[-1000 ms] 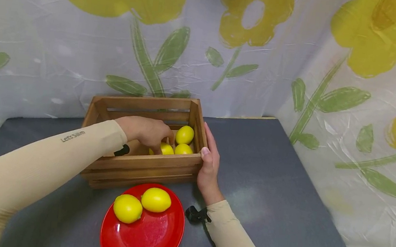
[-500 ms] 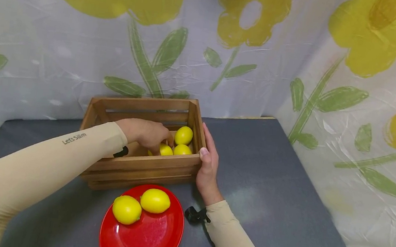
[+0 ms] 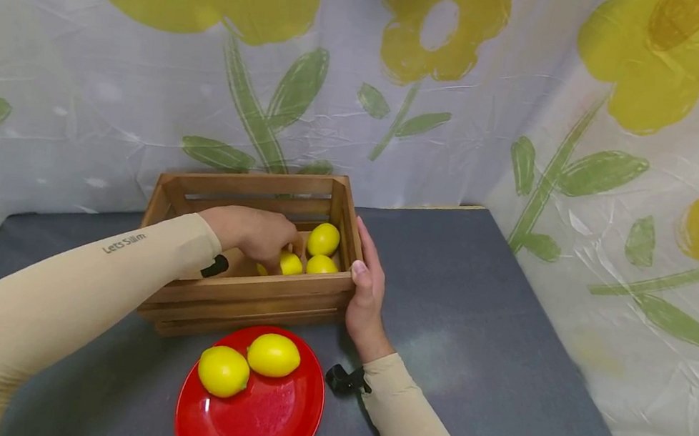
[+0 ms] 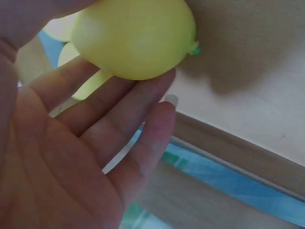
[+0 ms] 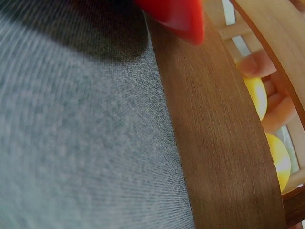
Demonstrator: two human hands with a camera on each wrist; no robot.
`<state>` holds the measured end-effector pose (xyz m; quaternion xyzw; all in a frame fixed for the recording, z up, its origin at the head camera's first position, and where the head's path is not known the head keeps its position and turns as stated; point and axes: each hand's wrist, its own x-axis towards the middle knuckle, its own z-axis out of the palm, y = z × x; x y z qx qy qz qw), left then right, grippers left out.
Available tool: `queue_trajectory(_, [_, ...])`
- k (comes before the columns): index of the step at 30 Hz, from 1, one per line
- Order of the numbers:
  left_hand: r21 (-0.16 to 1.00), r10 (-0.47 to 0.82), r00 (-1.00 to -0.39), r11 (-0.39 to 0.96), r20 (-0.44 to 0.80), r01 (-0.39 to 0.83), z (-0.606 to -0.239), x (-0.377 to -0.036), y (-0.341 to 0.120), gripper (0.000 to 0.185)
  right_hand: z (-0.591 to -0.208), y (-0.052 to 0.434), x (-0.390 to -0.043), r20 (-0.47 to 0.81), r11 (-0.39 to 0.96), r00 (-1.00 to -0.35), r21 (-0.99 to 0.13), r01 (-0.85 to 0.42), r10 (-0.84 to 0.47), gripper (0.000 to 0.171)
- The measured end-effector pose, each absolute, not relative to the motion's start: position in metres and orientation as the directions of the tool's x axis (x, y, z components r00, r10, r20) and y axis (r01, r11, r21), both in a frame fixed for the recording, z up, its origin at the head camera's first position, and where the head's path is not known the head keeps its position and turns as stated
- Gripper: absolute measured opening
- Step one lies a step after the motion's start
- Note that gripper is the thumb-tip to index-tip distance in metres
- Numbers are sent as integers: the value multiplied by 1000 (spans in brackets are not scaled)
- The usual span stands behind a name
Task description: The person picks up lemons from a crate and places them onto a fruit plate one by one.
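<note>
My left hand [image 3: 260, 233] reaches down inside the wooden crate [image 3: 250, 295] and grips a lemon [image 4: 138, 38]. In the left wrist view its thumb lies over the lemon and the fingers curve beneath. Two more lemons, a rear one [image 3: 324, 239] and a front one [image 3: 322, 264], sit just right of that hand in the crate. My right hand [image 3: 368, 299] presses against the crate's right side with fingers extended, its thumb at the front corner. The right wrist view shows the crate's wooden slat [image 5: 214, 133] close up, but not that hand's fingers.
In front of the crate, a red plate [image 3: 256, 416] carries two lemons, a left one [image 3: 223, 371] and a right one [image 3: 273, 355]. All stand on a dark grey table [image 3: 471, 347]. A flower-printed sheet [image 3: 145, 80] hangs behind and along the right.
The head view has drifted slightly. My left hand and its lemon stay nearly in place within the crate; my right hand keeps its position on the crate's side.
</note>
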<state>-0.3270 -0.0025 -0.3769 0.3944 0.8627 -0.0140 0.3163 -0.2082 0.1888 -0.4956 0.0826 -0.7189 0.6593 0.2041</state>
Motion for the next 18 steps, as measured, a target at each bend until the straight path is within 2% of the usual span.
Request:
queue_trajectory(6, [229, 679, -506, 691, -532, 686, -362, -322, -6, 49, -494, 187, -208, 410, 122, -899, -911, -395, 153, 70])
queue_trajectory(13, [230, 702, -561, 691, -439, 686, -344, -316, -18, 45, -494, 187, -208, 417, 106, -894, -909, -404, 166, 70])
queue_trajectory(18, [226, 717, -572, 681, -398, 696, -337, -313, -33, 44, -495, 186, -209, 422, 111, -890, -906, -409, 171, 69])
